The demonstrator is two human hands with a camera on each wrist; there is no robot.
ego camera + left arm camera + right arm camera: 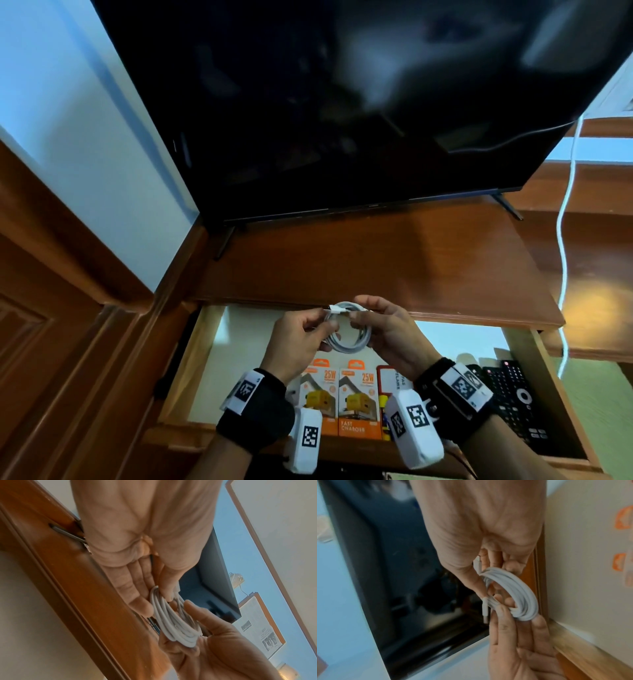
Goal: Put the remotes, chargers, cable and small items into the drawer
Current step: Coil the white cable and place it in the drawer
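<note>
Head view: both your hands pinching one coiled cable (346, 329)
left hand (301, 337) and right hand (390, 334) over the open drawer (181, 359); two chargers (342, 397) inside, TV (342, 102) on wood top.

white cable (346, 330), coiled in a loop, held above the open drawer (219, 349) with one plug end sticking out. in the drawer: two orange charger boxes (359, 399) side by side, black remotes (513, 401) at right.

Dark television (359, 102) on wooden cabinet top (376, 260), pale blue wall (68, 120), wooden panelling (51, 291)
</note>
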